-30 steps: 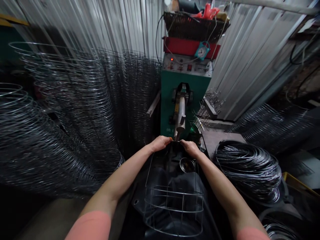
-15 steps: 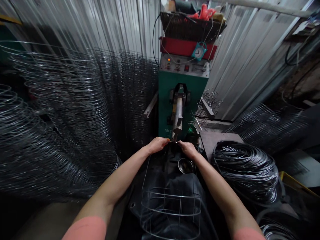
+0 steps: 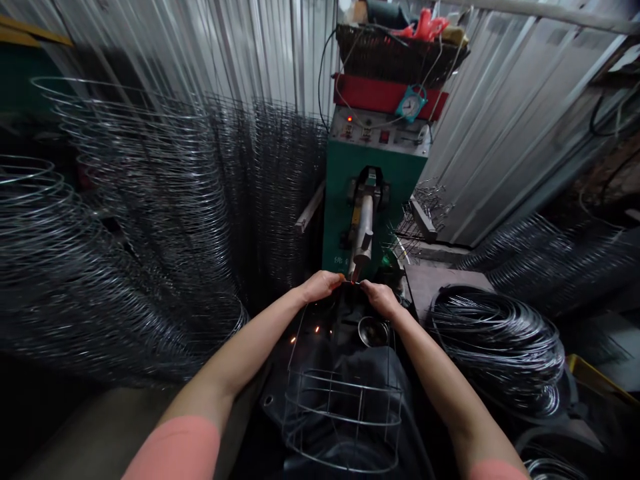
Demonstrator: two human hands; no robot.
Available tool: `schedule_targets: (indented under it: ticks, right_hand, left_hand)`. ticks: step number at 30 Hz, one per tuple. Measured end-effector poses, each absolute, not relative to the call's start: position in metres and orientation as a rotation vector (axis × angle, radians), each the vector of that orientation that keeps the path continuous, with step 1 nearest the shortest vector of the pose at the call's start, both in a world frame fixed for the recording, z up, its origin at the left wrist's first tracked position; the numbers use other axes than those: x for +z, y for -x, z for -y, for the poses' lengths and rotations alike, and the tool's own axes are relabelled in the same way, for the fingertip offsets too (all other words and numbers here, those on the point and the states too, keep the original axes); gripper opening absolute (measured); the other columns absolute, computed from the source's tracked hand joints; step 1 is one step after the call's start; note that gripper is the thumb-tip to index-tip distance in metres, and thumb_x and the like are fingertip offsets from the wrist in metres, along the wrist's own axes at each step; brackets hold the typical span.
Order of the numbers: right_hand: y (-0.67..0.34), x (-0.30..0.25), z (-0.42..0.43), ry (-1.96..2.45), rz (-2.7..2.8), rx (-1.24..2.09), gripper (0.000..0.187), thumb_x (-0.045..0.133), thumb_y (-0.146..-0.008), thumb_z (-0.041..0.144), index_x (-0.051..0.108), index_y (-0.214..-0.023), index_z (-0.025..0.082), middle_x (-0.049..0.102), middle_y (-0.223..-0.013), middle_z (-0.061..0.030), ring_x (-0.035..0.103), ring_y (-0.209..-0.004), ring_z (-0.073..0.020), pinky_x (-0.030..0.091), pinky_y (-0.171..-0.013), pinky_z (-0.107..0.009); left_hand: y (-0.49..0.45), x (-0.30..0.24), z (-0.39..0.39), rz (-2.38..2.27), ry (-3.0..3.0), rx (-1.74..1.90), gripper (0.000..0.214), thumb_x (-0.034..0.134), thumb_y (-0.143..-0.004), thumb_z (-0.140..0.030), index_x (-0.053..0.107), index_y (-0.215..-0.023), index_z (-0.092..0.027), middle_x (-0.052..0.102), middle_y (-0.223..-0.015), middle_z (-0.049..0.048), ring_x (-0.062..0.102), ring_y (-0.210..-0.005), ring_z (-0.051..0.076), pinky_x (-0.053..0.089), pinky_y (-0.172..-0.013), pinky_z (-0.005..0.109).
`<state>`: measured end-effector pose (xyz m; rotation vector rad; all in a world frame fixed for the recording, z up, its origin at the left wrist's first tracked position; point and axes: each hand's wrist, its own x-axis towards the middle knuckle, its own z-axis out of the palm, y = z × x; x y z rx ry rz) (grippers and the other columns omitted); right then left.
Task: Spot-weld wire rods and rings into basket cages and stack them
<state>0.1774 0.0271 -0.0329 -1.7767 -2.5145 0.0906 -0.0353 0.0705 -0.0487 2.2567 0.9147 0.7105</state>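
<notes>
My left hand (image 3: 323,285) and my right hand (image 3: 380,298) pinch a thin metal wire from either side, right under the electrode tip of a green spot welder (image 3: 340,193). Between my fingertips a small red glow shows at the tip. Long wires run from my hands down to a rounded wire basket (image 3: 345,421), which hangs over the dark cover across my lap. Bright sparks (image 3: 317,329) fly below my left hand. The welder's thick metal arm (image 3: 365,223) points down toward me. A small metal bowl (image 3: 373,331) sits just below my right hand.
Tall stacks of wire rings (image 3: 150,173) crowd the left side. A big coil of cut wire (image 3: 500,340) lies at the right, beside a board (image 3: 445,279). Above the welder's panel hang a teal clock (image 3: 411,105) and a loaded dark basket (image 3: 395,60).
Sparks and a red glow have appeared at the electrode tip. My hands hold the same grip on the wire. The whole view has shifted slightly, with the welder farther right.
</notes>
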Motion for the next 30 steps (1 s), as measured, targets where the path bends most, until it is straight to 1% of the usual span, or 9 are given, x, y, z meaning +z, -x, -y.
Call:
schedule_targets:
  ticks: [8, 14, 20, 23, 26, 28, 29, 30]
  right_hand:
    - [-0.175, -0.025, -0.025, 1.808, 2.501, 0.086, 0.029, 0.031, -0.093, 0.031, 0.056, -0.106, 0.024, 0.069, -0.093, -0.0055, 0.062, -0.078, -0.0176, 0.029, -0.057, -0.024]
    - [-0.173, -0.018, -0.02, 1.846, 2.494, 0.091, 0.027, 0.033, -0.093, 0.03, 0.054, -0.108, 0.025, 0.068, -0.095, -0.0049, 0.061, -0.08, -0.0167, 0.029, -0.058, -0.023]
    - [-0.171, -0.02, -0.02, 1.874, 2.476, 0.092, 0.027, 0.034, -0.093, 0.031, 0.056, -0.107, 0.026, 0.068, -0.094, -0.0044, 0.061, -0.08, -0.017, 0.031, -0.059, -0.023]
    - [-0.168, -0.021, -0.022, 1.891, 2.46, 0.1, 0.029, 0.032, -0.093, 0.032, 0.057, -0.107, 0.024, 0.069, -0.091, -0.0047, 0.062, -0.08, -0.0174, 0.034, -0.06, -0.023]
    - [-0.178, -0.017, -0.007, 1.87, 2.405, 0.103, 0.032, 0.035, -0.092, 0.035, 0.053, -0.115, 0.022, 0.066, -0.102, -0.0058, 0.061, -0.089, -0.0179, 0.039, -0.066, -0.023]
    - [-0.205, -0.015, 0.026, 1.861, 2.32, 0.077, 0.036, 0.04, -0.09, 0.038, 0.049, -0.121, 0.023, 0.061, -0.113, -0.0067, 0.06, -0.094, -0.0193, 0.042, -0.07, -0.025]
    - [-0.225, -0.016, 0.05, 1.884, 2.272, 0.055, 0.036, 0.041, -0.09, 0.038, 0.049, -0.122, 0.023, 0.06, -0.115, -0.0069, 0.06, -0.095, -0.0203, 0.044, -0.072, -0.027]
    - [-0.249, -0.018, 0.078, 1.959, 2.202, 0.02, 0.033, 0.04, -0.09, 0.037, 0.051, -0.119, 0.025, 0.06, -0.115, -0.0069, 0.06, -0.094, -0.0215, 0.045, -0.071, -0.029]
  left_hand:
    - [0.036, -0.048, -0.071, -0.899, -2.322, 0.704, 0.018, 0.051, -0.079, -0.018, 0.064, -0.091, -0.018, 0.068, -0.086, 0.0023, 0.062, -0.084, 0.016, 0.044, -0.074, 0.023]
    - [0.037, -0.042, -0.07, -0.961, -2.341, 0.705, 0.02, 0.049, -0.08, -0.019, 0.064, -0.094, -0.018, 0.069, -0.086, 0.0029, 0.062, -0.083, 0.017, 0.044, -0.076, 0.025]
    - [0.034, -0.039, -0.066, -0.996, -2.327, 0.657, 0.021, 0.049, -0.079, -0.019, 0.065, -0.094, -0.017, 0.069, -0.085, 0.0027, 0.062, -0.081, 0.017, 0.043, -0.075, 0.024]
    - [0.033, -0.033, -0.062, -1.011, -2.318, 0.647, 0.021, 0.049, -0.081, -0.023, 0.065, -0.093, -0.017, 0.069, -0.085, 0.0026, 0.062, -0.081, 0.016, 0.043, -0.073, 0.023]
    - [0.047, -0.021, -0.053, -1.086, -2.306, 0.65, 0.026, 0.052, -0.079, -0.029, 0.064, -0.101, -0.02, 0.068, -0.089, 0.0034, 0.061, -0.085, 0.017, 0.043, -0.074, 0.023]
    - [0.07, -0.016, -0.036, -1.192, -2.227, 0.709, 0.034, 0.055, -0.077, -0.034, 0.061, -0.108, -0.022, 0.067, -0.093, 0.004, 0.06, -0.089, 0.019, 0.042, -0.076, 0.024]
    - [0.084, -0.017, -0.022, -1.241, -2.14, 0.76, 0.038, 0.056, -0.076, -0.039, 0.059, -0.11, -0.022, 0.066, -0.095, 0.0043, 0.059, -0.09, 0.019, 0.043, -0.076, 0.025]
    - [0.099, -0.021, -0.004, -1.28, -1.996, 0.816, 0.038, 0.055, -0.076, -0.043, 0.06, -0.107, -0.021, 0.066, -0.094, 0.0045, 0.06, -0.087, 0.018, 0.044, -0.073, 0.024]
